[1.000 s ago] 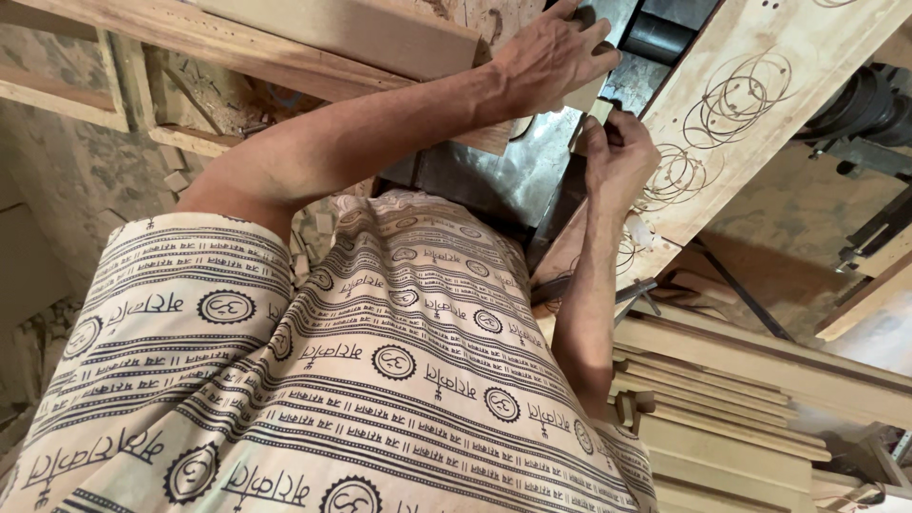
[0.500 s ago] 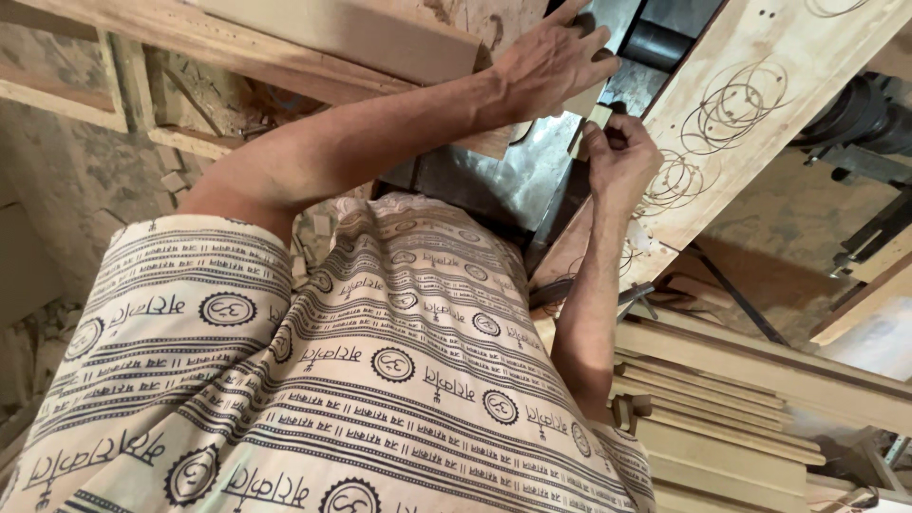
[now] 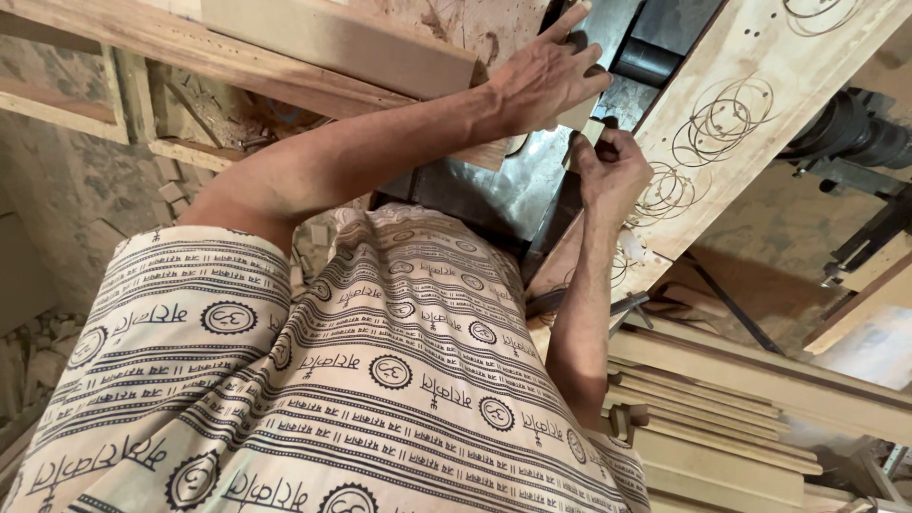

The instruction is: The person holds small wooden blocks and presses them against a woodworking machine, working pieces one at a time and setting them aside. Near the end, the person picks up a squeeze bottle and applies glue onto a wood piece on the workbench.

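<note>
Two hands on a small wooden piece at a woodworking machine.

The left hand lies flat with fingers spread over a small wooden piece on the metal machine table; the right hand is curled shut gripping its lower end. A pencil-circled plywood board lies just beside; wooden planks are stacked nearby.
</note>
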